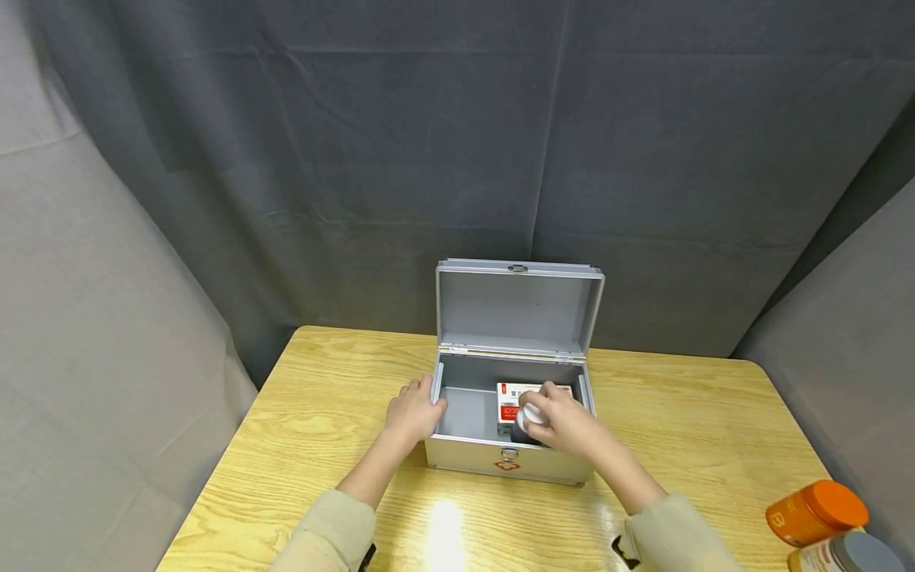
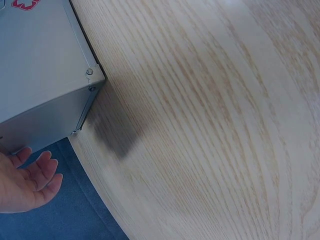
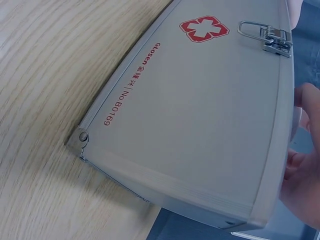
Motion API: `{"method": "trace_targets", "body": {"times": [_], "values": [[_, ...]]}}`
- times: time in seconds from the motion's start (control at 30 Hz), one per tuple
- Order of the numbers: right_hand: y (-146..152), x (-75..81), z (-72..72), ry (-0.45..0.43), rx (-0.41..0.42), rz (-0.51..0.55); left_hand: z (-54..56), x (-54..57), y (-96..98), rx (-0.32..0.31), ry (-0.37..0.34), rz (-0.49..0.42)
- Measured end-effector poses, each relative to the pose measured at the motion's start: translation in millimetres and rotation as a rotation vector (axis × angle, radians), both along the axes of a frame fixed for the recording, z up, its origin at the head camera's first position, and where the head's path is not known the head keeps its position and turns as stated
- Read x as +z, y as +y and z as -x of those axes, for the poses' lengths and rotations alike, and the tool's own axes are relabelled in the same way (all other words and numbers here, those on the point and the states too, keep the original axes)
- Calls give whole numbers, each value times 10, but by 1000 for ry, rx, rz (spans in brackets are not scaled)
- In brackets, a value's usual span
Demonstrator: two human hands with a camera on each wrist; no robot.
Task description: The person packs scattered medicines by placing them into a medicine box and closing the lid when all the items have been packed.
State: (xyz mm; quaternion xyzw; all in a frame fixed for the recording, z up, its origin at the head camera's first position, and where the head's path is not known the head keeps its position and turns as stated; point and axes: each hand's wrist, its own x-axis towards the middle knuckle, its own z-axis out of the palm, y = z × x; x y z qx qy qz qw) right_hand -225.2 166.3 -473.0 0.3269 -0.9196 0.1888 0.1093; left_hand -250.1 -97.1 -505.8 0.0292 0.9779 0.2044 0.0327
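An aluminium first-aid box [image 1: 465, 453] stands on the table with its lid [image 1: 518, 310] raised. At its left wall is my left hand [image 1: 415, 411], thumb over the rim and fingers loosely bent along the outside. Inside the box, my right hand [image 1: 565, 421] grips the white cap [image 1: 532, 415] of a dark bottle [image 1: 520, 434], whose lower part is hidden by the front wall. Behind the bottle, in the right half, a white and red medicine box [image 1: 509, 393] shows partly. The right wrist view has the box's front panel [image 3: 190, 115], with my right fingers [image 3: 295, 160] beyond its rim.
An orange jar [image 1: 815, 512] and a grey-lidded container [image 1: 851, 554] stand at the table's right front corner. Wood-grain table [image 1: 322, 397] surrounds the box. A dark grey curtain [image 1: 393, 159] hangs behind, with light grey cloth [image 1: 93, 357] at the sides.
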Motion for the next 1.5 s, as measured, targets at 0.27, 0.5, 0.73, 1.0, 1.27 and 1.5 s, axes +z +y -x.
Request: {"method": "trace_targets", "body": {"times": [0.27, 0.5, 0.73, 1.0, 1.27, 1.5], "values": [[-7, -64, 52, -7, 52, -14, -7, 13, 1, -1, 3, 4], [-18, -88, 64, -57, 84, -36, -3, 0, 0, -1, 6, 14], [-33, -57, 61, -134, 99, -79, -9, 1, 10, 11, 32, 14], [-46, -39, 77, -190, 113, -107, -4, 12, 6, 6, 27, 16], [-63, -71, 123, -205, 150, -107, -1, 9, 3, 4, 31, 11], [-79, -79, 146, -230, 166, -125, -6, 11, 2, 6, 27, 5]]}}
